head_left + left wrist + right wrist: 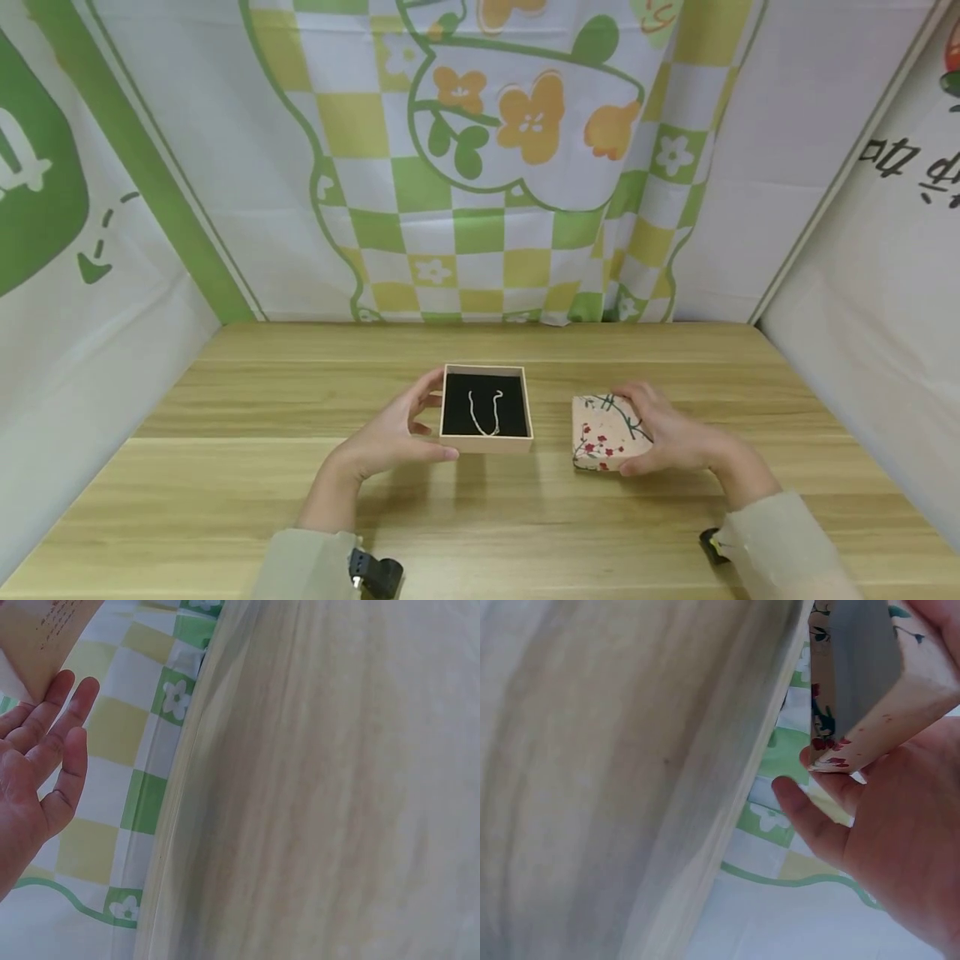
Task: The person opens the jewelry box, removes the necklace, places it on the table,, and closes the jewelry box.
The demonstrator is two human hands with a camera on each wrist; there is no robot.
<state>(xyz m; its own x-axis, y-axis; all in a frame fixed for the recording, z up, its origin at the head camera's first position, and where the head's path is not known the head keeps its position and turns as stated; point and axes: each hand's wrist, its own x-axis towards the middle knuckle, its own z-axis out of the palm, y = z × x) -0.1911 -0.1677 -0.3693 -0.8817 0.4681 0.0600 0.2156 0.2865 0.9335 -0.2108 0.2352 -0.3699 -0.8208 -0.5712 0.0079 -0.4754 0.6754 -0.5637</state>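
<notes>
Green, yellow and white checked fabric [495,225], printed with orange flowers, is hung behind a light wood-grain table [480,542], which is flanked by white cloth walls [847,283]. At the centre, an open square cream box [486,446] is held above the tabletop by the left hand [390,437], its thumb set at the near left corner and its fingers placed along the left side, partly spread. Lines of small dark script are shown on the box's outside in the left wrist view. Inside, a thin silver-coloured chain [495,431] is laid in a U shape on a flat black insert [457,404]. To the right, well apart from the box, a square cream lid [600,437] patterned with red blossoms and dark green branches is gripped at its right side by the right hand [671,437], thumb in front and fingers behind; its pale hollow interior is seen in the right wrist view. Both forearms are covered by light beige sleeves [300,567].
</notes>
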